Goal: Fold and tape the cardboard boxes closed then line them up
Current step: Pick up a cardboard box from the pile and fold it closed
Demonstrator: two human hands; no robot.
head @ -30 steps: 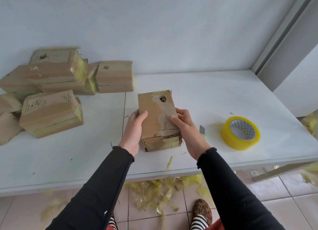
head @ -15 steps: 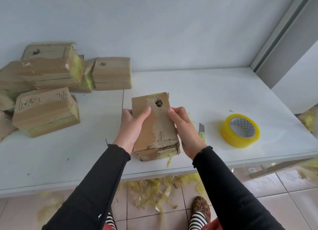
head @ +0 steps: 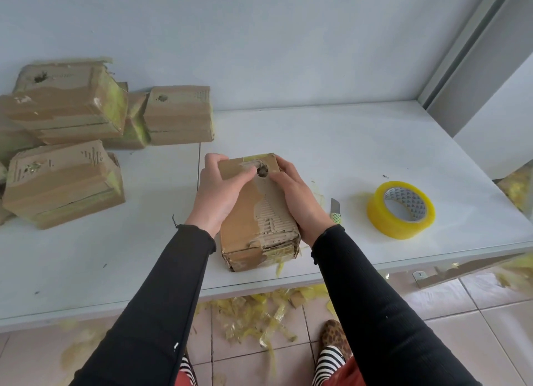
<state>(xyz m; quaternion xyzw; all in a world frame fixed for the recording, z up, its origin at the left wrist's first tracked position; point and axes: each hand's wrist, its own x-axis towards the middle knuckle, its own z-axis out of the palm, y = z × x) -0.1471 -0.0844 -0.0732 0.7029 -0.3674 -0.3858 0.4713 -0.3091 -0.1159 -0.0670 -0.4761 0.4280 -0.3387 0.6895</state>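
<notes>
Both arms wear long, close-fitting black knit sleeves (head: 161, 293) ending in narrow ribbed cuffs at the wrists. Down at 6 o'clock show black-and-white striped trouser legs (head: 328, 362), a leopard-print slipper (head: 334, 335) and red cloth (head: 346, 377).

Open tabletop (head: 331, 143) between stacked boxes (head: 69, 143) and tape roll (head: 401, 209)

Single view, head-worn: we look forward and steeply down onto the white table (head: 346, 143), close over both forearms. Wall ahead, tiled floor (head: 476, 313) below the near edge. Wide-angle; no second view overlaps.
</notes>
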